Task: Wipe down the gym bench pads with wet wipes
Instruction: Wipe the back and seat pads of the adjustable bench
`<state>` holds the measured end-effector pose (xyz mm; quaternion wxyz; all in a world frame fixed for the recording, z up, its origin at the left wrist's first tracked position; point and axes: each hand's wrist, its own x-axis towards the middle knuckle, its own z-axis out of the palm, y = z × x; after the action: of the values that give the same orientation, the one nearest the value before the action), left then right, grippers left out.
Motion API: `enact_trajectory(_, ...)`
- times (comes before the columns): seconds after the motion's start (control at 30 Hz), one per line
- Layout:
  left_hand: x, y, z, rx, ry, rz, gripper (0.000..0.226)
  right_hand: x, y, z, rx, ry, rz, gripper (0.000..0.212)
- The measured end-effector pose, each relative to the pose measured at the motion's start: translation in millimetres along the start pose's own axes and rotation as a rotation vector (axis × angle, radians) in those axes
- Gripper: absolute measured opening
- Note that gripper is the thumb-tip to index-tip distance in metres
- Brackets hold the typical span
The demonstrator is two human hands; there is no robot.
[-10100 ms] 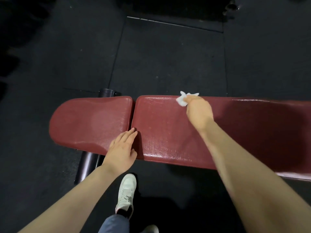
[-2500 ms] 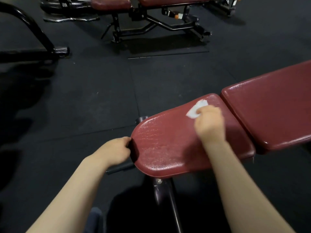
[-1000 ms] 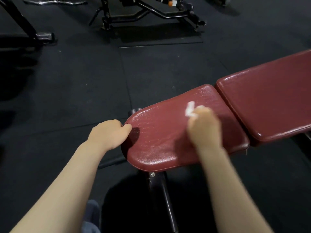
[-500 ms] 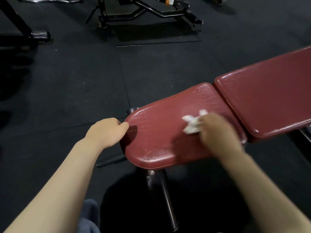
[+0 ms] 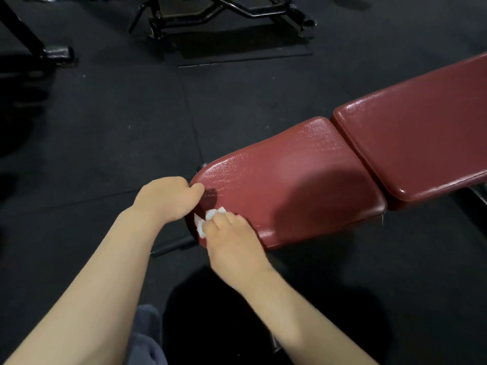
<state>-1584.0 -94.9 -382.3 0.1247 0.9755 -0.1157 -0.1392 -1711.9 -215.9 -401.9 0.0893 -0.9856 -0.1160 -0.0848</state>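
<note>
A dark red gym bench runs from the centre to the right edge. Its shorter seat pad [image 5: 295, 185] is nearest me and the longer back pad [image 5: 416, 138] lies beyond a narrow gap. My right hand [image 5: 234, 243] holds a crumpled white wet wipe [image 5: 205, 222] against the seat pad's near left corner. My left hand [image 5: 166, 198] is curled round the pad's rounded left end, thumb on top. The pad surface glistens where it is wet.
Black rubber floor tiles surround the bench. Another bench's black metal frame [image 5: 224, 14] stands at the top centre, and a black machine foot [image 5: 55, 54] sits at the top left. A black bar [image 5: 174, 247] of this bench's base shows below the seat pad.
My right hand has swept the wipe from the middle of the seat pad to its near left corner, close to my left hand. My left hand keeps its grip on the pad's end.
</note>
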Motion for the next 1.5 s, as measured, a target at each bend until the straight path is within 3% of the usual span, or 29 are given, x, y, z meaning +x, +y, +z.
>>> enact_trajectory(0.17, -3.2, 3.4, -0.9, 0.041, 0.019, -0.017, 0.048, -26.9, 109.7, -54.3, -0.226, 0.109, 0.236, 0.032)
enact_trajectory(0.23, -6.8, 4.6, 0.4, 0.037, 0.039, -0.021, 0.048, -52.2, 160.5, -82.2, -0.247, 0.229, 0.441, 0.016)
enact_trajectory(0.3, -9.1, 6.0, 0.7, 0.035, 0.052, -0.025, 0.047, -69.0, 178.1, -93.2, -0.22, 0.317, 0.615, 0.005)
enact_trajectory(0.37, -9.6, 6.9, -0.3, 0.03, 0.053, -0.031, 0.047, -69.0, 158.7, -79.7, -0.2, 0.36, 0.659, 0.004)
enact_trajectory(0.53, -8.6, 6.6, -0.3, 0.01, 0.05, -0.051, 0.046, -27.1, 21.1, 2.5, -0.096, 0.158, 0.298, 0.039)
enact_trajectory(0.6, -8.5, 4.0, -0.5, -0.046, 0.035, -0.073, 0.043, -16.8, -15.5, 26.3, -0.044, 0.156, 0.173, 0.027)
enact_trajectory(0.7, -9.5, -2.5, -2.0, -0.09, 0.0, -0.08, 0.042, -20.2, -3.8, 22.2, -0.004, 0.163, 0.051, 0.014)
enact_trajectory(0.77, -11.0, -5.7, -3.1, -0.097, -0.03, -0.055, 0.044, -40.0, 31.7, 2.1, -0.045, 0.085, 0.01, 0.031)
enact_trajectory(0.83, -12.1, -6.9, -2.9, -0.114, -0.05, -0.032, 0.046, -68.4, 82.9, -17.6, -0.104, 0.168, 0.096, 0.039)
enact_trajectory(0.97, -12.8, -6.7, -3.7, -0.101, -0.05, -0.006, 0.043, -109.7, 159.2, -50.6, -0.121, 0.471, 0.455, 0.014)
enact_trajectory(1.07, -13.9, -5.9, -6.0, -0.134, -0.073, -0.006, 0.045, -103.8, 154.5, -41.9, -0.057, 0.634, 0.71, 0.011)
enact_trajectory(1.13, -16.0, -5.8, -5.6, -0.129, -0.074, 0.0, 0.042, -92.8, 127.7, -25.7, -0.03, 0.707, 0.767, 0.015)
enact_trajectory(1.23, -18.4, -3.3, -4.8, -0.114, -0.069, 0.004, 0.04, -64.4, 62.4, 0.6, 0.006, 0.537, 0.667, 0.028)
enact_trajectory(1.33, -18.9, -3.4, -6.3, -0.137, -0.086, -0.01, 0.042, -34.3, -2.2, 24.5, -0.04, 0.226, 0.325, 0.039)
enact_trajectory(1.4, -20.2, -3.7, -6.4, -0.175, -0.108, -0.005, 0.039, -28.7, -18.8, 35.7, -0.051, 0.175, 0.097, 0.028)
enact_trajectory(1.5, -23.0, -4.7, -6.4, -0.199, -0.108, 0.0, 0.038, -39.1, 8.9, 30.9, -0.104, 0.131, -0.17, 0.022)
